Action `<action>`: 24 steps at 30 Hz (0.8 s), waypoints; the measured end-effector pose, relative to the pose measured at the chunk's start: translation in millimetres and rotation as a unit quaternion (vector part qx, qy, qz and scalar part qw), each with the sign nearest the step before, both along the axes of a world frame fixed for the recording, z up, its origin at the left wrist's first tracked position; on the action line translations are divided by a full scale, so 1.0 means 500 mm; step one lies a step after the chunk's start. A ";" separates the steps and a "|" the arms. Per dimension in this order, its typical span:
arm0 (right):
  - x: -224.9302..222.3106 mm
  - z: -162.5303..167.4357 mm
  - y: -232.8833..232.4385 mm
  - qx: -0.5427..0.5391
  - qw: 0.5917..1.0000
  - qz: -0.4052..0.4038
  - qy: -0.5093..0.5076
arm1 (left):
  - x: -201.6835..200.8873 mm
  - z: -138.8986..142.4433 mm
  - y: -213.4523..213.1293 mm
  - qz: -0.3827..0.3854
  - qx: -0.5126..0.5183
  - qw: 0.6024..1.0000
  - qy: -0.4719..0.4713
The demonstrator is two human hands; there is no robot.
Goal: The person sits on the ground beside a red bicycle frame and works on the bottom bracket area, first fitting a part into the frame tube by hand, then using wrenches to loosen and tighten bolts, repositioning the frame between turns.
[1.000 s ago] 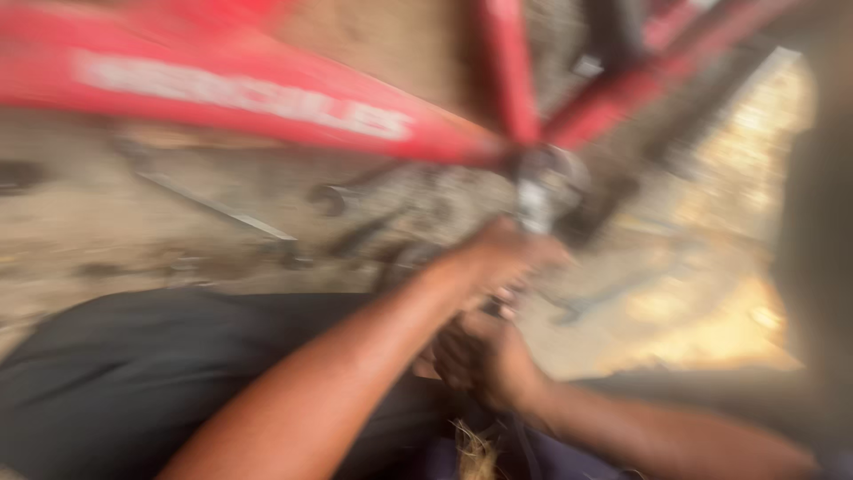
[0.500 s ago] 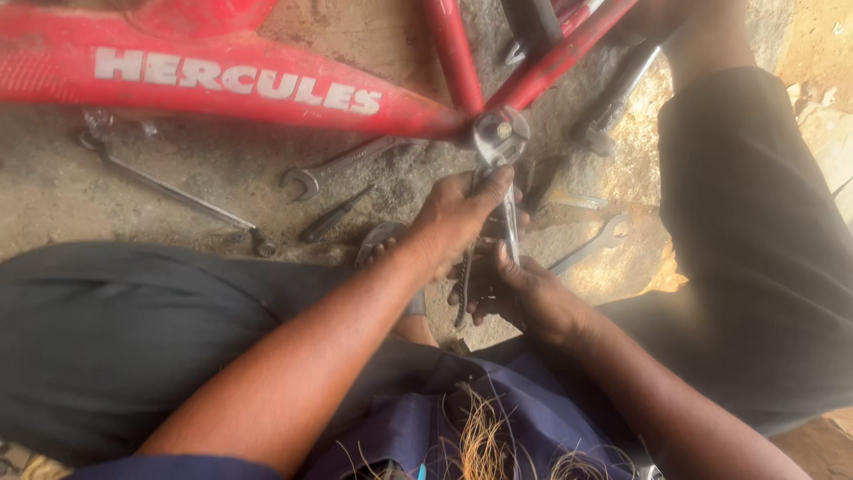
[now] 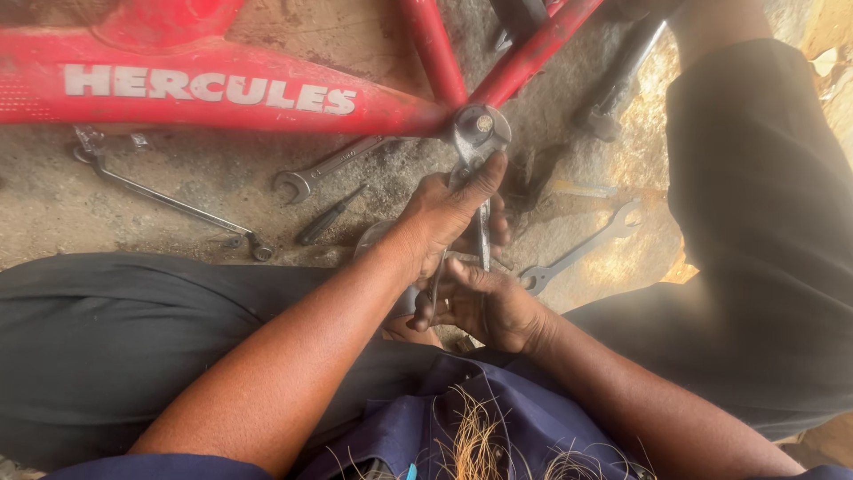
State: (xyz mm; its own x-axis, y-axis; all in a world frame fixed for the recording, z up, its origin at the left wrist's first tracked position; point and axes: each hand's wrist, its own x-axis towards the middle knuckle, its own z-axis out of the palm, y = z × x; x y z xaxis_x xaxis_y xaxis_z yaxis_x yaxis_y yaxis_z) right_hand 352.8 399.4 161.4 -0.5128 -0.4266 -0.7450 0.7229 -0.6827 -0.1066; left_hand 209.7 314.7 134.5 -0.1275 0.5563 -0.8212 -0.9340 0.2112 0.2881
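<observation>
At frame centre, both hands, left hand (image 3: 449,213) and right hand (image 3: 489,307), grip pliers (image 3: 475,169) clamped at the red bicycle frame's (image 3: 222,98) joint.

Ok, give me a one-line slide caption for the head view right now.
Both hands, left hand and right hand, grip pliers clamped at the red bicycle frame joint, spanners scattered on the dirt ground.

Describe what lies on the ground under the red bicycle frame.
Under the red frame: an open-ended spanner, a long ring spanner and a dark screwdriver on dirt. Hands hide the rest.
</observation>
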 end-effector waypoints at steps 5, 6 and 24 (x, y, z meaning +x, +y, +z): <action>-0.009 0.001 -0.017 -0.005 0.997 -0.057 -0.052 | -0.010 -0.007 0.003 -0.016 0.092 0.996 -0.006; -0.012 0.004 -0.018 -0.001 0.996 -0.045 -0.072 | -0.010 -0.009 0.003 -0.015 0.117 0.993 -0.010; -0.023 -0.023 -0.077 0.085 0.983 -0.049 -0.158 | -0.025 -0.007 0.021 0.006 0.008 0.991 -0.136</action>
